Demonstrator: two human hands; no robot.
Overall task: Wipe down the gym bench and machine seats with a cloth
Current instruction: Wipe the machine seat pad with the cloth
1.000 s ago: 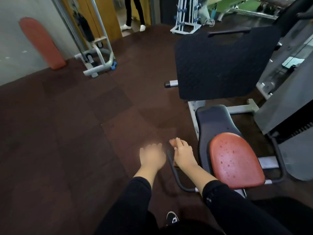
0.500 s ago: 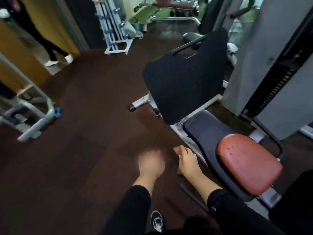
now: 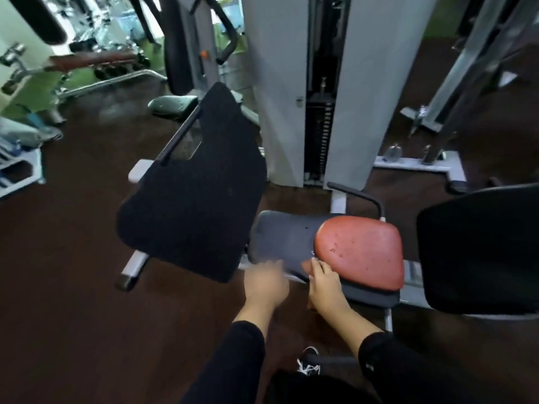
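A red seat pad (image 3: 361, 252) dotted with water droplets lies on a dark grey seat base (image 3: 280, 240) of a weight machine. My right hand (image 3: 323, 282) rests at the near left edge of the pad and grips a small reddish-brown cloth (image 3: 311, 305), most of it hidden under the palm. My left hand (image 3: 265, 282) is blurred beside it over the seat base's near corner, fingers stretched toward the right hand, holding nothing I can see. A large black pad (image 3: 195, 199) stands tilted to the left of the seat.
The white weight-stack tower (image 3: 320, 126) rises behind the seat. Another black pad (image 3: 481, 249) sits at the right edge. A curved black handle (image 3: 364, 198) arches behind the red pad. Further machines and a rack stand at the back left on dark brown flooring (image 3: 58, 272).
My view has swung right and closer to the machine. Both hands have moved from over the floor to the near edge of the seat, my right hand still holding the cloth.
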